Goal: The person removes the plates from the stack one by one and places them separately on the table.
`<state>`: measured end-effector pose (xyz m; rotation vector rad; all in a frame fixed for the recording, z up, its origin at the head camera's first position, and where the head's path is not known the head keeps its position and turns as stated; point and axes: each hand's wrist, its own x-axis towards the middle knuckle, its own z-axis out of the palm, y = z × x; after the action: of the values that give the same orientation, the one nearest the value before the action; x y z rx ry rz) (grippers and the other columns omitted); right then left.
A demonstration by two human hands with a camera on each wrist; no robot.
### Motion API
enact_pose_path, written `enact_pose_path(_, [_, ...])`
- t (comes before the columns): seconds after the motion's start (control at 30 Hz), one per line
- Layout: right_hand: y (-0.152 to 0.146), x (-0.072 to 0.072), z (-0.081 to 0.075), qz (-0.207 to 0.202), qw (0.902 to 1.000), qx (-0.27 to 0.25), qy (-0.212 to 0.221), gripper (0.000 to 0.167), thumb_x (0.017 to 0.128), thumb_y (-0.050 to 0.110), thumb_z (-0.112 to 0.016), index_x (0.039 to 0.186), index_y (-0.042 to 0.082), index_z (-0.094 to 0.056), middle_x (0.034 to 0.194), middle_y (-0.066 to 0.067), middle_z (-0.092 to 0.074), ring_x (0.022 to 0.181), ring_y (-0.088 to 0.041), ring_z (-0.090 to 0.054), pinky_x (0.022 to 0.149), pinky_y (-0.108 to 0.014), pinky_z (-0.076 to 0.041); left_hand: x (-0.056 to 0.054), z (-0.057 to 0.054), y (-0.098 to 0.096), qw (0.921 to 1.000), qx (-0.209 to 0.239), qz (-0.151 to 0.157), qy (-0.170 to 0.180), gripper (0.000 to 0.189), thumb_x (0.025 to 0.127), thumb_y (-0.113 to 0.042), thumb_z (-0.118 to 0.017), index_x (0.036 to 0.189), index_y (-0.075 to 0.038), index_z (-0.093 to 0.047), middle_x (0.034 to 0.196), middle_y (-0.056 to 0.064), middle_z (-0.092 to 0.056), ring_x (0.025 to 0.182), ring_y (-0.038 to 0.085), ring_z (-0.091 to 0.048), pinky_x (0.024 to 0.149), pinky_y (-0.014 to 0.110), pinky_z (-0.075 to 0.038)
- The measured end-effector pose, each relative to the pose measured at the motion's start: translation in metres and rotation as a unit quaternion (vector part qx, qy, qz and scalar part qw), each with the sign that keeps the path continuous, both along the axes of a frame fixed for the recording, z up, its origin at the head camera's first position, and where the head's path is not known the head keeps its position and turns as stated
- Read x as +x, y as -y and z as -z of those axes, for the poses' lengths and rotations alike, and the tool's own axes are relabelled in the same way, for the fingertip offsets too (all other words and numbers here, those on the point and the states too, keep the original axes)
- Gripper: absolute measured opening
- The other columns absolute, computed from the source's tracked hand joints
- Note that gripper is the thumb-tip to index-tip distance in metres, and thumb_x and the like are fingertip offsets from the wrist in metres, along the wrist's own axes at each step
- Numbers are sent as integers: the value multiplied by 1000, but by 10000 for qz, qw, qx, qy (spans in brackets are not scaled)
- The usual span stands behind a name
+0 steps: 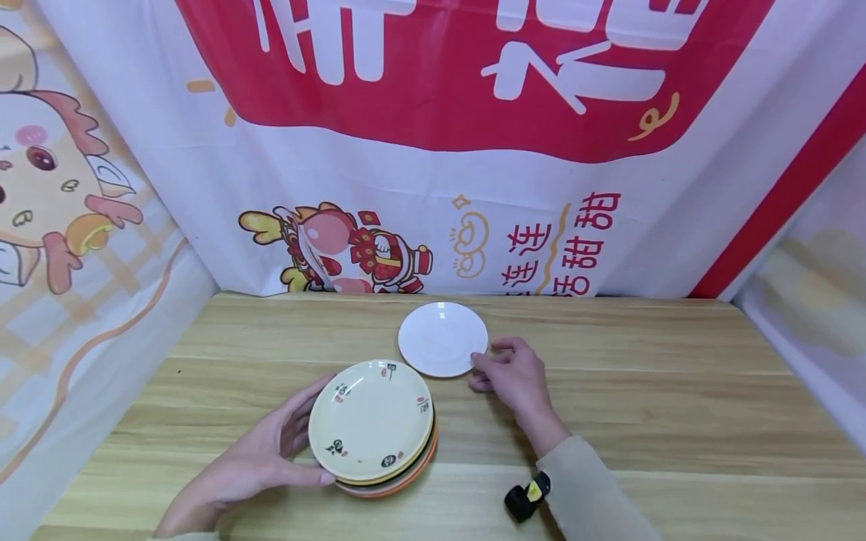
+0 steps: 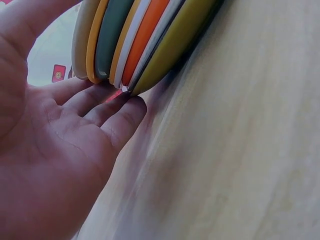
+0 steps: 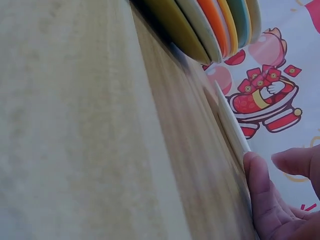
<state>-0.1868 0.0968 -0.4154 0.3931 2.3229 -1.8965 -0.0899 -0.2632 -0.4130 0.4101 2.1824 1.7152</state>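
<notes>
Standing on the one wooden table (image 1: 676, 406) is one stack of plates (image 1: 370, 421), several deep in cream, yellow, green, orange and olive; the exact count cannot be told. One white plate (image 1: 443, 338) lies beyond the stack, slightly to its right. Two hands are in view. The left hand (image 1: 260, 458), at the stack's left side, is spread wide, thumb at the near rim, fingertips against the side. The right hand (image 1: 512, 376), right of the stack, reaches forward with bent fingers touching the white plate's rim; whether they pinch it cannot be told.
</notes>
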Motion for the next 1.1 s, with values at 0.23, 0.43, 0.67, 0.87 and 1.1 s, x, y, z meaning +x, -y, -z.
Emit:
enact_pose_path(0.23, [2, 20, -5, -55, 9994, 9, -347, 35, 97, 22, -80, 121, 1, -64, 90, -14, -77, 59, -14, -70, 59, -28, -63, -1, -4, -1, 9999, -62, 21, -120, 116, 81, -9, -93, 172, -17, -23, 179, 11, -26, 146, -16, -39, 116, 6, -33])
enact_pose_path(0.43, [16, 41, -10, -784, 9953, -33, -566, 32, 97, 35, -81, 106, 6, -70, 71, -8, -68, 52, -16, -63, 50, -28, -56, -5, -5, -1, 9996, -103, 30, -275, 119, 76, -8, -95, 171, -10, -24, 177, 16, -29, 144, -15, -43, 116, 8, -35])
enact_pose_path(0.67, [31, 58, -10, -1535, 9856, -96, -699, 40, 95, 38, -83, 109, 4, -68, 72, -6, -67, 52, -14, -63, 49, -29, -57, -6, -3, -3, 9997, -94, 46, -238, 114, 77, -9, -95, 170, -18, -30, 175, 17, -33, 144, -12, -46, 116, 8, -38])
enact_pose_path(0.87, [39, 66, -11, -1521, 9849, -194, -805, 36, 93, 27, -84, 111, 1, -66, 74, -4, -64, 51, -14, -63, 49, -28, -57, -5, -3, -4, 9997, -152, -5, -175, 113, 77, -11, -96, 170, -21, -31, 176, 15, -32, 143, -13, -44, 116, 7, -37])
enact_pose_path(1.1, [45, 70, -12, -1518, 9843, -61, -897, 31, 93, 22, -81, 110, 1, -65, 76, -5, -64, 53, -15, -64, 50, -26, -57, 0, -6, -2, 9995, -304, -81, -24, 111, 79, -14, -96, 169, -24, -32, 176, 13, -31, 140, -16, -45, 115, 7, -38])
